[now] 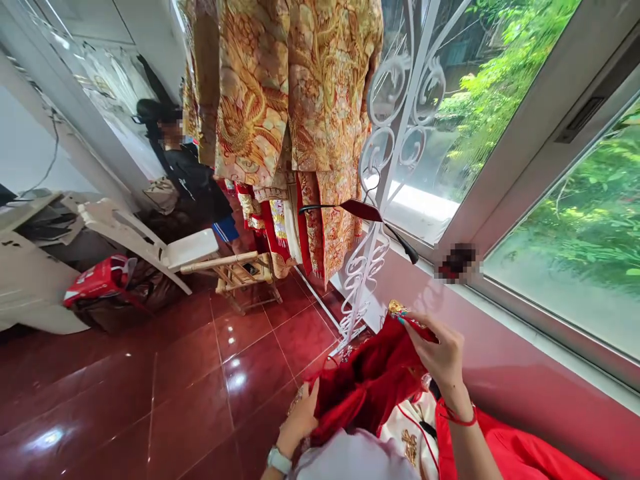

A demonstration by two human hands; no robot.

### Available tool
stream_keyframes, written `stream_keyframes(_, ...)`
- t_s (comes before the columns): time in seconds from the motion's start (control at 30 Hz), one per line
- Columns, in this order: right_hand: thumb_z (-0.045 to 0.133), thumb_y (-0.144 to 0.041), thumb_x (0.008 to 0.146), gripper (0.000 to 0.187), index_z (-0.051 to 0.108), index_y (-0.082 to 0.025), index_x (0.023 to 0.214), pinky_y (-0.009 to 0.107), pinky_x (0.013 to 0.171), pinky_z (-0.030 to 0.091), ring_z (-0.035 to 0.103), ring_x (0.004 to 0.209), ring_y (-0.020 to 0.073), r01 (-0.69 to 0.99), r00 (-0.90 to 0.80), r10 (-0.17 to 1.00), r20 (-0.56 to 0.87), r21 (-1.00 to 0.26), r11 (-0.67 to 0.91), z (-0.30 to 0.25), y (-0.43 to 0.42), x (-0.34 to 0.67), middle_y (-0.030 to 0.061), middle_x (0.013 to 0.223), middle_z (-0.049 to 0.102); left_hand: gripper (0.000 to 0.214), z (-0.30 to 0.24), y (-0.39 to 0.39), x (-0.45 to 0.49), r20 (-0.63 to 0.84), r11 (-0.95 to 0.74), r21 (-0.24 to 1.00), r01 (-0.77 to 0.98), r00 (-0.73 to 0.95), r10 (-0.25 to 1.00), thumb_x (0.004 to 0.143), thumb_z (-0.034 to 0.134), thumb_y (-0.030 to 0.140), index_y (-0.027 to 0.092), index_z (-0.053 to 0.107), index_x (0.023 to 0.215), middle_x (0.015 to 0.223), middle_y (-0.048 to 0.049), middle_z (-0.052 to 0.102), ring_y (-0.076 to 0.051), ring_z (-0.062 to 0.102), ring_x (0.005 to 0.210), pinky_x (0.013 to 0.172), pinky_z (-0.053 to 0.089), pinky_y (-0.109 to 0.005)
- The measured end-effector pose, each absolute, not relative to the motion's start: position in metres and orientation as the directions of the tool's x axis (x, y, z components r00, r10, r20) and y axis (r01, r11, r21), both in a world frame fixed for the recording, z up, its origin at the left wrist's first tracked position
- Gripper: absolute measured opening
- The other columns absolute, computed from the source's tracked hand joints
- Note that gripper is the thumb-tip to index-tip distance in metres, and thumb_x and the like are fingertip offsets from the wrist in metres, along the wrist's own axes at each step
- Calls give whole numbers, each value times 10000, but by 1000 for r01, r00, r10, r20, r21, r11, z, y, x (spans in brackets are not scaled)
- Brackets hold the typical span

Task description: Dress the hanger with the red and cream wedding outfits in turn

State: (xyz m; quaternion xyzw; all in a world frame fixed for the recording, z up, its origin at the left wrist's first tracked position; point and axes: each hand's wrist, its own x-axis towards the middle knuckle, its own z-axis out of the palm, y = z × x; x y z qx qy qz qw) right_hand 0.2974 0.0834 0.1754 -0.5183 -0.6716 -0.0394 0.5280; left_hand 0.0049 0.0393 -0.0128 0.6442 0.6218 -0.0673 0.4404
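A dark red velvet garment [370,370] with gold trim is spread between my hands, low in the view. My right hand [443,350] pinches its upper edge beside a gold embroidered patch [397,308]. At the lower left edge of the cloth, my left hand [301,415] is closed on the fabric, thumb on top and the other fingers mostly hidden. Beneath the garment and my right forearm lie a cream cloth with gold embroidery [411,443] and bright red fabric [520,450]. A dark hanger [363,210] hangs on the white scrollwork rack [373,260] in front of me.
Gold embroidered robes [300,100] hang ahead. Windows [575,220] line the right side above a ledge. A wooden folding stool [245,277], a white chair [185,250] and a red bag [97,280] stand on the left. A person in dark clothes [193,177] is behind them.
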Motion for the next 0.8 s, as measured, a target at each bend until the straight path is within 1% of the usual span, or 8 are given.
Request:
stream_keyframes(0.1,652,-241,888,110,755,-223,855,233,571,548,695,606,159,729,114,656,746,-511,455,176,87,298,46,761,772,902,-12,41,5,-553,283,458,843,21,833,762,456,35,164,212,1620,1644,-168,304,-238,394,1487,1143,368,-298)
stream_keyframes(0.23,652,-272,892,135,761,-211,842,244,597,560,708,645,170,725,139,673,727,-538,431,177,90,299,59,784,777,592,9,54,1,-345,327,487,810,-165,924,947,335,167,205,424,1531,1519,-156,487,-287,552,1348,1080,450,-391)
stream_keyframes(0.37,692,-284,854,120,761,-197,811,241,528,510,646,556,144,731,221,650,728,-564,384,182,90,303,33,720,754,592,21,71,-4,-108,182,654,735,-148,983,918,350,143,185,467,1497,1390,-154,580,-256,681,1126,966,526,-381)
stream_keyframes(0.47,724,-245,821,68,762,-192,800,231,484,462,597,511,120,729,286,580,763,-566,385,191,87,307,17,700,746,471,9,69,-24,-17,83,838,539,-126,992,899,395,188,187,611,1318,1190,-118,692,-237,691,1073,962,543,-392)
stream_keyframes(0.57,750,-212,794,22,762,-195,786,226,468,440,575,494,108,734,325,505,799,-550,398,201,82,306,9,691,744,306,-14,56,-49,-85,196,944,267,-377,922,858,455,213,175,631,1104,1077,-102,691,-224,708,931,869,584,-402)
stream_keyframes(0.67,764,-219,781,33,753,-199,757,228,443,419,556,467,105,742,339,461,820,-534,405,212,79,298,1,650,723,306,-32,50,-51,0,308,918,251,-776,631,785,540,174,184,572,1089,1152,-109,619,-243,660,1020,944,547,-453)
stream_keyframes(0.73,758,-223,786,61,742,-205,730,236,470,452,598,501,123,743,305,460,834,-510,432,219,80,290,6,656,725,294,-35,56,-28,81,304,884,355,-757,649,798,550,168,191,571,1091,1152,-108,597,-253,619,1083,995,514,-469)
stream_keyframes(0.8,746,-204,794,76,736,-211,719,243,513,488,642,549,140,732,261,464,847,-487,477,225,83,281,9,672,733,266,-36,69,9,88,138,875,464,-432,897,810,557,153,201,604,1068,1151,-100,605,-249,598,1122,1032,494,-456)
